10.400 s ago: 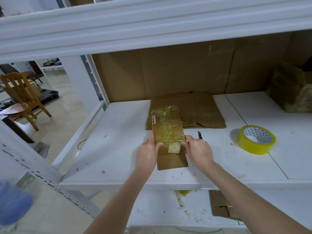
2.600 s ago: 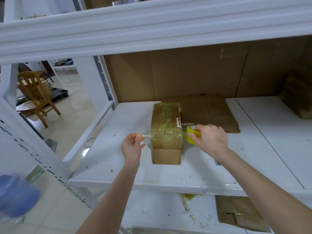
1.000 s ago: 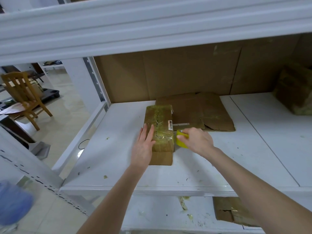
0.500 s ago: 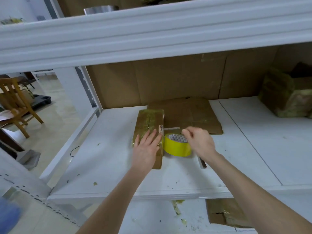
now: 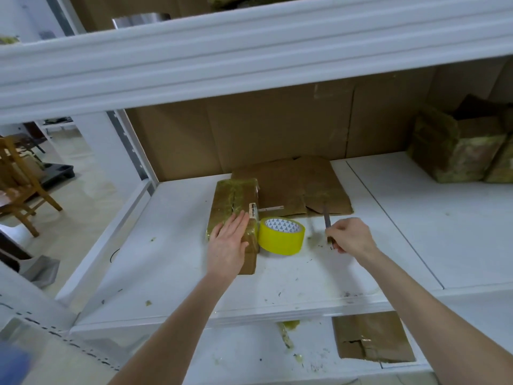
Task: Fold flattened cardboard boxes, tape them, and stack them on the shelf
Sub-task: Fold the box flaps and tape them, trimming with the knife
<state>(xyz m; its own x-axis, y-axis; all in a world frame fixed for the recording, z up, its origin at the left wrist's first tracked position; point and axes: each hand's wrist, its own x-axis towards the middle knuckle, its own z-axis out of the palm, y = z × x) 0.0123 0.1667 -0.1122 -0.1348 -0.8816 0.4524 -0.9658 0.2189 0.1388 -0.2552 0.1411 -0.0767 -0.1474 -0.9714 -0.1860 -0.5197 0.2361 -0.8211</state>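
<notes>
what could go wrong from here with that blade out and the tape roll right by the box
1. The right hand grips a small knife with its blade pointing away from the person. A cut made close to the box could nick the left hand, whose straight fingers lie flat on the box top.
2. The tape roll sits right beside the box, between both hands, so the knife hand may knock it aside or slice the roll.

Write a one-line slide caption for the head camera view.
Left hand flat on the taped box, yellow tape roll beside it, right hand gripping a small knife over the white shelf.
</notes>
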